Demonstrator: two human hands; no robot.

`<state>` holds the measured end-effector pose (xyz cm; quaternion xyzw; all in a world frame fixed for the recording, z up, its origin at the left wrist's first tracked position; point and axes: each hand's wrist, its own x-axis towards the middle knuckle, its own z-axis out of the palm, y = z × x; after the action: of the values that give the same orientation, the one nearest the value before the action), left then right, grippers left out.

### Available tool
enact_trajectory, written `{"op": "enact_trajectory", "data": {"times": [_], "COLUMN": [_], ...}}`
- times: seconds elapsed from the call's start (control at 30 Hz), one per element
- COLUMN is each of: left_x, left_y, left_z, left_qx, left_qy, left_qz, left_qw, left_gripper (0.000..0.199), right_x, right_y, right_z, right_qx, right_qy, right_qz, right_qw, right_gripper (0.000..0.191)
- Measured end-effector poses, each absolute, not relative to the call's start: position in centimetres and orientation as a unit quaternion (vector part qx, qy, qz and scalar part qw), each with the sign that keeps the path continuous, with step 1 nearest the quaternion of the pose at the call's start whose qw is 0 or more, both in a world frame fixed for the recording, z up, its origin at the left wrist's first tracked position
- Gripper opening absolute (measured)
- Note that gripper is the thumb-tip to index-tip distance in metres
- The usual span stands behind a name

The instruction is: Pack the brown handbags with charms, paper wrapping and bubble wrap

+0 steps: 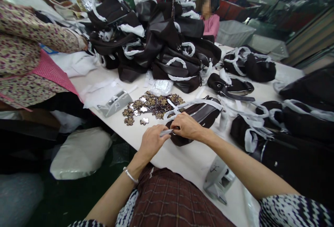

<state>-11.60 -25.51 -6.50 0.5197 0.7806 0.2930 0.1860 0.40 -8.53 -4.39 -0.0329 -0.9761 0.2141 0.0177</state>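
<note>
A dark handbag (206,114) with a white-wrapped handle lies on the table in front of me. At its near left end, my left hand (153,140) pinches a small white strip (166,133). My right hand (186,126) is closed at the bag's end, its fingertips meeting the strip's far end. Whatever small part sits between the right fingertips is hidden. Just beyond my hands lies a heap of flower-shaped, patterned tags (153,103), some showing a shiny side.
Grey tape dispensers stand at the left (114,103) and near right (219,178). A large pile of dark bags (146,42) fills the far side, with more bags (287,143) at right. A co-worker's floral sleeve (52,32) reaches in from the left.
</note>
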Motion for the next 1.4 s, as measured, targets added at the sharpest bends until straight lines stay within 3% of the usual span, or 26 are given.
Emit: {"op": "enact_trajectory", "data": {"times": [0.3,0.53,0.77,0.97,1.17,1.3,1.4], "left_x": [-10.4,-10.7,-9.4,-9.7,-9.9,-9.6,-9.6], "left_y": [-25.4,-25.5,-24.2,-23.9,-24.6,-24.8,-24.8], "left_z": [-7.3,-8.0,-8.5,-7.7,-8.3,-9.4,-9.5], "left_qx": [0.495,0.489,0.185,-0.020,0.022,0.158,0.258], "left_qy": [0.787,0.761,0.581,0.418,0.452,0.535,0.635], "left_qz": [0.324,0.349,0.625,0.637,0.619,0.596,0.524], "left_qw": [0.176,0.245,0.487,0.647,0.642,0.578,0.506], "left_gripper": [0.012,0.016,0.012,0.027,0.026,0.033,0.027], "right_x": [0.3,-0.2,0.7,2.4,5.0,4.6,3.0], "right_y": [-8.7,-8.5,-7.8,-7.7,-8.9,-9.8,-9.6], "right_z": [-3.8,-4.1,-4.0,-5.1,-7.2,-7.5,-6.8], "right_qx": [0.003,0.113,0.209,0.202,0.151,0.010,-0.050], "right_qy": [-0.991,-0.992,-0.974,-0.970,-0.973,-0.972,-0.973], "right_qz": [0.134,0.056,0.003,0.030,0.079,0.160,0.189], "right_qw": [0.011,0.017,0.087,0.134,0.155,0.172,0.123], "right_gripper": [0.010,0.015,0.026,0.029,0.034,0.021,0.020]}}
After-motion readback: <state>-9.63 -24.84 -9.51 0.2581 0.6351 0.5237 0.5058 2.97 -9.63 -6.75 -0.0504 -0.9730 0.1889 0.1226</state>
